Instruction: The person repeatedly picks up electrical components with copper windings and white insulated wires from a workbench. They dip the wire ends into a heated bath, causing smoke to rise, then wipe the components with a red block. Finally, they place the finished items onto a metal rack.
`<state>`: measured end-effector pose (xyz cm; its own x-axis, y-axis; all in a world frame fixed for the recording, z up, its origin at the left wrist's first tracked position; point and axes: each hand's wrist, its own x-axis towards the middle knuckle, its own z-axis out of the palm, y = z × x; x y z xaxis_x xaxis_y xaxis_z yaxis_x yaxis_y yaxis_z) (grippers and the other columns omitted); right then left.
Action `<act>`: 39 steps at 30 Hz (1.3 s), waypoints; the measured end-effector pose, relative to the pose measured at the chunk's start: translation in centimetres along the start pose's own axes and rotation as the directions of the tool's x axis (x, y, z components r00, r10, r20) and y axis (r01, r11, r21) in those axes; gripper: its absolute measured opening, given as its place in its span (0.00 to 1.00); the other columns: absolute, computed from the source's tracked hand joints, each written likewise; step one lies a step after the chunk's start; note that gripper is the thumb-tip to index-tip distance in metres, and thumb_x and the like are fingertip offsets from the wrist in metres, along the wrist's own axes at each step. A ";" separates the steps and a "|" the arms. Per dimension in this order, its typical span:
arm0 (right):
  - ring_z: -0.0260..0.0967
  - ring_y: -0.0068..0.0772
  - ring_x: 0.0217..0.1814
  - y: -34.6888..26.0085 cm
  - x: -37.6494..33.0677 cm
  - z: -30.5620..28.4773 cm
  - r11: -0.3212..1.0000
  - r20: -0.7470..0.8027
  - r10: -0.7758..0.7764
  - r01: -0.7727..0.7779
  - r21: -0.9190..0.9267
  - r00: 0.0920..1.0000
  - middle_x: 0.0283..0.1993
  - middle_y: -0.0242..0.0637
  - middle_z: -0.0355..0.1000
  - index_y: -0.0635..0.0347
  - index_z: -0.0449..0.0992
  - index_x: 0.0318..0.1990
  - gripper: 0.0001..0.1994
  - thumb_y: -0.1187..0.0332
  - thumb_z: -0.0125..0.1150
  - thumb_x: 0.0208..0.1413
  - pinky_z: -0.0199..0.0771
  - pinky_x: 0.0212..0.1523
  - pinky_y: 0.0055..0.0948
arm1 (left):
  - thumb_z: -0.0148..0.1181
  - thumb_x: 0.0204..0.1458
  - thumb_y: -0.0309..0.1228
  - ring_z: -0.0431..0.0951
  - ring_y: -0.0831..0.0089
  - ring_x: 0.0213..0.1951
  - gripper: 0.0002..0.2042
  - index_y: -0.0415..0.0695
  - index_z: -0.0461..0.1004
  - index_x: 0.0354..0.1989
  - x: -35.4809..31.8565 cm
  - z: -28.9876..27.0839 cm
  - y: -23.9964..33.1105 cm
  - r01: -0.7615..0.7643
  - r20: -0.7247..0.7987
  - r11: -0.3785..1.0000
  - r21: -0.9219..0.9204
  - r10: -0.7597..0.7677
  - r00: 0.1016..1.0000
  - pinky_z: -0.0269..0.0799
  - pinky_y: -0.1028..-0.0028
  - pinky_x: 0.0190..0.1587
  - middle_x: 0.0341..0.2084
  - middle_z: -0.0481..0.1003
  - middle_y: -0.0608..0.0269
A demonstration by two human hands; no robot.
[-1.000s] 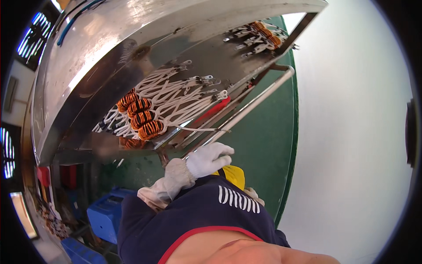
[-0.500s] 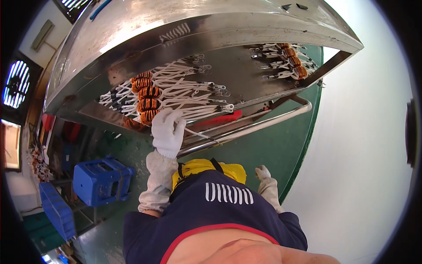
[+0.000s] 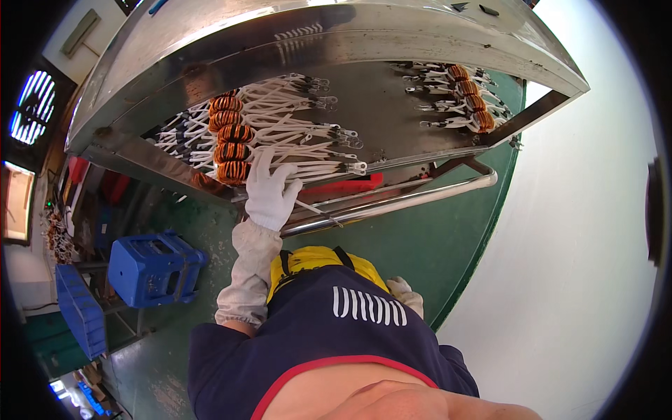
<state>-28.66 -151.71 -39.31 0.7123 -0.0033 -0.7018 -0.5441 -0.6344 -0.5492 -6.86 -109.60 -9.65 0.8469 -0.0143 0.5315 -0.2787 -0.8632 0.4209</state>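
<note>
My left hand [image 3: 269,196], in a white glove, reaches into the metal cart's lower shelf. Its index finger and thumb stand apart by the front of a row of copper-wound ring coils [image 3: 232,173], next to their white leads [image 3: 325,170]. One loose white lead [image 3: 318,210] runs out from beside the palm over the cart's edge; whether the hidden fingers touch it cannot be made out. Low beside my waist hangs my gloved right hand [image 3: 404,292], partly behind my shirt, its fingers not clear.
The metal cart [image 3: 392,31] has a tubular handle [image 3: 420,194] near my body. More coils [image 3: 476,103] lie at the shelf's right end. A red object [image 3: 350,185] sits under it. Blue stools [image 3: 154,269] stand left; a white wall [image 3: 574,231] bounds the right.
My left index finger has straightened and spread from the thumb. My right hand has drawn in toward my waist. The whole view has shifted slightly, with the cart higher in it.
</note>
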 end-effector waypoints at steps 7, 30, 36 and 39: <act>0.75 0.32 0.32 0.0 -1.7 -1.1 0.858 -0.040 0.384 -0.340 0.384 0.923 0.36 0.36 0.77 0.59 0.74 0.56 0.21 0.61 0.59 0.56 0.75 0.32 0.32 | 0.71 0.40 0.31 0.64 0.46 0.60 0.20 0.51 0.77 0.45 0.0 0.9 0.3 -0.058 -0.025 0.997 0.049 0.059 0.998 0.63 0.52 0.61 0.59 0.67 0.51; 0.78 0.32 0.38 -1.2 0.4 -0.3 0.896 0.054 0.301 -0.301 0.325 0.952 0.41 0.39 0.78 0.61 0.74 0.55 0.20 0.64 0.58 0.56 0.78 0.38 0.29 | 0.70 0.45 0.24 0.74 0.65 0.45 0.09 0.42 0.73 0.30 -1.3 1.0 0.4 0.013 -0.022 0.926 -0.376 -0.023 0.999 0.69 0.67 0.51 0.51 0.75 0.53; 0.74 0.29 0.30 -1.4 -1.4 0.8 0.872 -0.005 0.343 -0.316 0.374 0.939 0.34 0.36 0.78 0.59 0.76 0.53 0.21 0.61 0.58 0.53 0.73 0.30 0.29 | 0.66 0.52 0.22 0.71 0.83 0.30 0.08 0.39 0.74 0.38 -3.2 1.2 2.0 0.321 0.196 0.710 -0.627 -0.254 0.947 0.69 0.82 0.34 0.48 0.76 0.57; 0.74 0.29 0.31 -1.7 -1.6 0.9 0.877 -0.024 0.341 -0.309 0.368 0.940 0.35 0.36 0.78 0.60 0.76 0.54 0.21 0.61 0.57 0.53 0.73 0.31 0.29 | 0.65 0.53 0.22 0.73 0.81 0.33 0.07 0.39 0.75 0.39 -2.9 1.3 2.4 0.347 0.201 0.688 -0.638 -0.286 0.937 0.70 0.82 0.36 0.48 0.76 0.56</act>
<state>-29.26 -149.95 -37.66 0.4944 -0.2378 -0.8361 -0.8604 -0.2711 -0.4316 -9.41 -112.22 -11.13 0.9643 0.1319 0.2296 -0.1867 -0.2766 0.9427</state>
